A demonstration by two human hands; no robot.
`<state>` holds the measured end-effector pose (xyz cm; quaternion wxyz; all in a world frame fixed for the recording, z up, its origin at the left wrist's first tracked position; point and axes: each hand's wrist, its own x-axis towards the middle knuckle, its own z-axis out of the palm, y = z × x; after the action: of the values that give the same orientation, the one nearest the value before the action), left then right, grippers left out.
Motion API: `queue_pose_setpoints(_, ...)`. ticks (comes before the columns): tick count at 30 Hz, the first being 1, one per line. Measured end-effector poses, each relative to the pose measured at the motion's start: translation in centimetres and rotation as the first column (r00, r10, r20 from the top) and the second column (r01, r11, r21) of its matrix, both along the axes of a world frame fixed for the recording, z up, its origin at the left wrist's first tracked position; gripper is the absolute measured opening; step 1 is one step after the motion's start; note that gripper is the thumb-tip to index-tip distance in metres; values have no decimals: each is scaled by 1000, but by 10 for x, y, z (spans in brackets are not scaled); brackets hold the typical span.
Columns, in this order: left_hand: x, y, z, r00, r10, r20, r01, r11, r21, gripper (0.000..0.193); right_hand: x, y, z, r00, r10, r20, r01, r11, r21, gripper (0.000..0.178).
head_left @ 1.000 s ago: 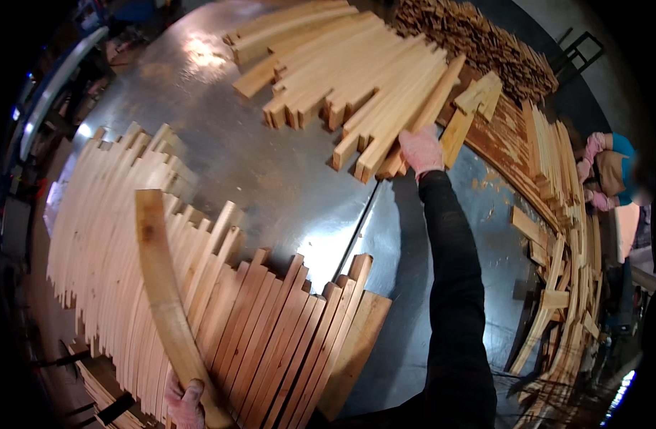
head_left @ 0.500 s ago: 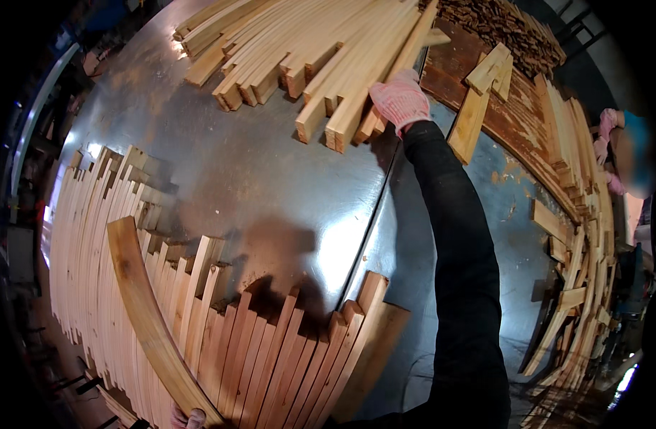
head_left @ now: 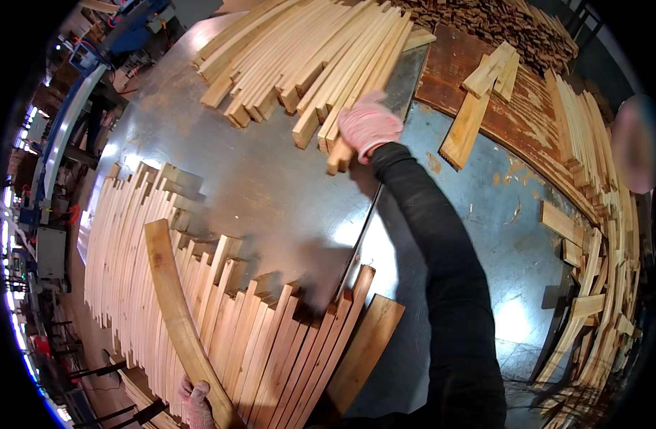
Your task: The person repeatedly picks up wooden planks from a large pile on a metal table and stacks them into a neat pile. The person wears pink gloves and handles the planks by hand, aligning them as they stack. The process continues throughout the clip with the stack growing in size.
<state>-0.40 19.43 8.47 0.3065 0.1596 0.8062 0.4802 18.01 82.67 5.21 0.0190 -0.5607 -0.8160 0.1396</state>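
Observation:
At the bottom, my left hand (head_left: 196,406), in a pinkish glove, grips the near end of a slightly curved wooden board (head_left: 172,293). That board slants across the near row of upright-edged wooden strips (head_left: 128,243). My right hand (head_left: 371,125), in a pink glove and slightly blurred, is closed over the outermost wooden strip (head_left: 340,159) at the right end of the far row of strips (head_left: 299,57). Its fingertips are partly hidden against the wood. The near end of this strip sticks out past its neighbours.
Both rows lie on a shiny metal table (head_left: 235,186) with a seam. Beyond it to the right, loose boards (head_left: 467,125) rest on a worn brown panel (head_left: 442,71). Scrap strips (head_left: 592,307) heap along the right edge. A single board (head_left: 367,350) lies beside the near row.
My right hand has come left and nearer, and the strip under it now juts further toward me. The view has shifted slightly; my left hand shows more, still on the board.

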Motion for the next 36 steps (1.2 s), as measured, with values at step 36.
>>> queue_pose_setpoints(36, 41, -180, 69, 984, 174, 27, -170, 900, 401, 56, 89, -613, -21, 643, -249, -724, 113, 966, -233, 84)
